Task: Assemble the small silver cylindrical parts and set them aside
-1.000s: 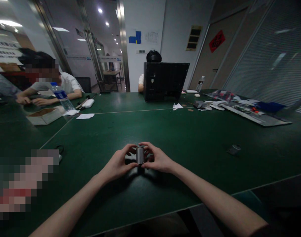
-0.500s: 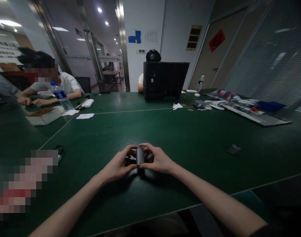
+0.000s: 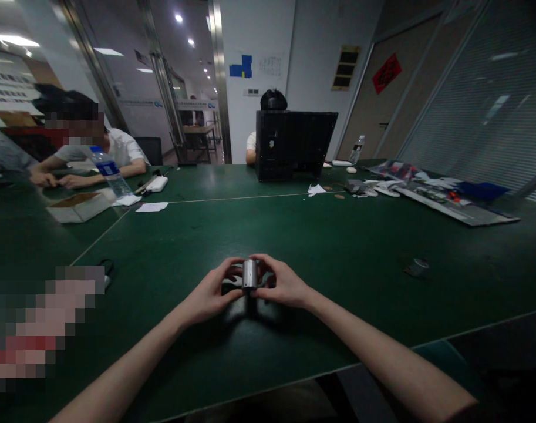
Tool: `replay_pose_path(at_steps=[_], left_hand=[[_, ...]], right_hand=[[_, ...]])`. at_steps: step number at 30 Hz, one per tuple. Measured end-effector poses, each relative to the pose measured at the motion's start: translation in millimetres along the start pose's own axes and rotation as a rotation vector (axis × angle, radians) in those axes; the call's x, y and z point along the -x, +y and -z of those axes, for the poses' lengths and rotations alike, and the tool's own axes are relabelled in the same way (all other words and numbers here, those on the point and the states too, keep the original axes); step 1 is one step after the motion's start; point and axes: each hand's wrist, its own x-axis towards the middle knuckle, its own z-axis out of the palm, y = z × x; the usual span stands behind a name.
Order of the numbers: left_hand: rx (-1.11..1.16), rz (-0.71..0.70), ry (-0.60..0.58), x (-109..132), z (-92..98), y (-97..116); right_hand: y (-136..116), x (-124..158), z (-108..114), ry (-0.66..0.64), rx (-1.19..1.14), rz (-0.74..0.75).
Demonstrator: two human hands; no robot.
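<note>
Silver metal cylinder [image 3: 250, 275], upright, pinched from opposite sides between left grip [image 3: 210, 292] and right grip [image 3: 283, 286]; both curl closed on it, fingertips steady against its wall, over the green worktop [image 3: 338, 252].

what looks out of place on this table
A crumpled white tissue lies loose on the green table, looking like stray litter. The metal cylinder held between the left hand and right hand looks undamaged.

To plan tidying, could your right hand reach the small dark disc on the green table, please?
Probably yes: nothing lies between the right hand and the small dark disc on the green table, though that hand would first release the silver metal cylinder.
</note>
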Motion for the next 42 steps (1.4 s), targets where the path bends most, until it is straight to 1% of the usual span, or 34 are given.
replay_pose_path(at_steps=[5,10,13,17,22,28,37,42], left_hand=[[0.111,0.051,-0.034,0.3,0.9,-2.0],[0.144,0.072,-0.05,1.6,2.0,-4.5],[0.123,0.079,-0.051,2.4,2.9,-4.6],[0.062,0.095,-0.051,2.4,4.5,-2.0],[-0.006,0.077,-0.031,1.6,5.3,1.6],[-0.07,0.054,-0.015,0.4,3.6,-0.7],[-0.051,0.08,-0.022,1.6,3.3,0.6],[-0.057,0.097,-0.031,1.8,3.8,-0.3]], right_hand=[[0.3,0.1,1.7,-0.027,-0.046,-0.029],[-4.5,-0.1,3.3,-0.013,0.028,0.001],[-5.0,0.0,4.0,-0.006,0.054,0.021],[-5.1,0.5,4.0,-0.016,0.022,0.001],[-6.9,1.3,2.6,-0.04,-0.019,0.003],[-3.5,0.3,-0.1,-0.069,-0.07,0.015],[-2.5,-0.3,-1.9,-0.039,-0.007,0.035],[-6.2,-0.3,-1.9,-0.04,0.027,0.044]])
